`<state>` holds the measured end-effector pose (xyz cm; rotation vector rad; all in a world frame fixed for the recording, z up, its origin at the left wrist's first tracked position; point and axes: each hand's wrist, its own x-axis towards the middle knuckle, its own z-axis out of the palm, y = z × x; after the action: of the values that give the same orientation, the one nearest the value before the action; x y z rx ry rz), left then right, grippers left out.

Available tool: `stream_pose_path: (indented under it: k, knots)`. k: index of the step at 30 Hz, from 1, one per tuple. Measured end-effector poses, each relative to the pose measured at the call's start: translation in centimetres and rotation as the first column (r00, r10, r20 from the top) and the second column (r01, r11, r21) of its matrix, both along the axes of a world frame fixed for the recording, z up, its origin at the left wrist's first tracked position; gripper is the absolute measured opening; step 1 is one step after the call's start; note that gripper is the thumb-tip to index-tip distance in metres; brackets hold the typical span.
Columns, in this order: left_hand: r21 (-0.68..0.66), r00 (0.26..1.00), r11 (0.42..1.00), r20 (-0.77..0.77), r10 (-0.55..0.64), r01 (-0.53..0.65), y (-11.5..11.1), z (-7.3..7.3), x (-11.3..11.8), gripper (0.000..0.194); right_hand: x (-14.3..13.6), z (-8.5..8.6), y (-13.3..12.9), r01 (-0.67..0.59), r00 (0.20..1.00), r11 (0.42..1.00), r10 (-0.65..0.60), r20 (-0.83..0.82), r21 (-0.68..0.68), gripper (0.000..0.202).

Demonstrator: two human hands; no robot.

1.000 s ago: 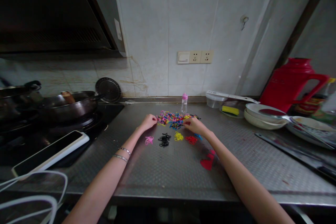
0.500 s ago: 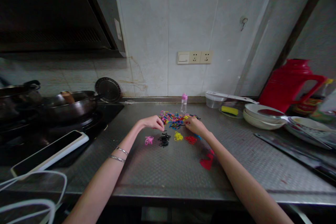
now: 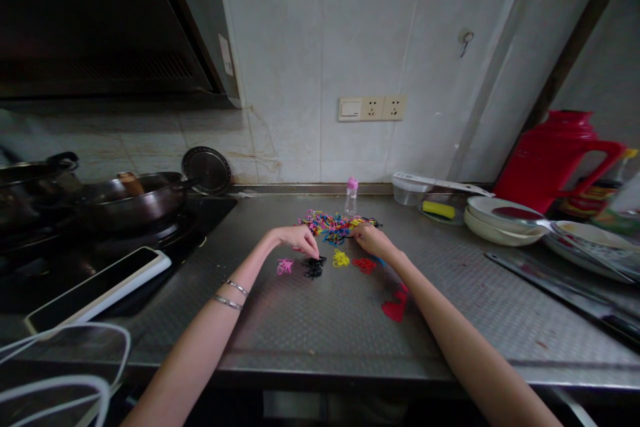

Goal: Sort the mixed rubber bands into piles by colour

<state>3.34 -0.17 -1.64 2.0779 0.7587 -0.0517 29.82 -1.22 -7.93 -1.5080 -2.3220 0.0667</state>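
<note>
Fingers (image 3: 312,249) of the left hand (image 3: 298,238) meet the black rubbery-loop pile (image 3: 313,270) at its far side, grasp unclear. The right hand (image 3: 370,239) hides its grip.

On the metal counter (image 3: 300,327), the person's left hand (image 3: 299,239) dips its fingertips to a heap of small black bands (image 3: 313,269), while the right hand (image 3: 369,238) sits at the near edge of a many-coloured pile (image 3: 329,221). Pink (image 3: 285,267), yellow (image 3: 341,258) and red heaps (image 3: 365,265) flank the black one. Just behind the pile stands a pink-topped bottle (image 3: 351,199); off to the right, a red flask (image 3: 547,163) stands near stacked bowls (image 3: 495,233).
</note>
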Motion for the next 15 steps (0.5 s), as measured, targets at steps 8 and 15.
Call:
stream_pose_path:
  k: [8,15]
  knots:
    - [0.055,0.968,0.975,0.148,0.204,-0.214,0.3,-0.2,-0.6,0.034,-0.1,0.1,-0.1,0.034,0.999,0.999,-0.034,0.000,-0.008,0.030]
    - [0.062,0.879,0.905,0.275,0.390,-0.420,1.1,-0.9,-1.2,0.039,-0.4,0.2,-0.5,0.059,0.998,0.998,-0.059,0.013,0.030,0.027]
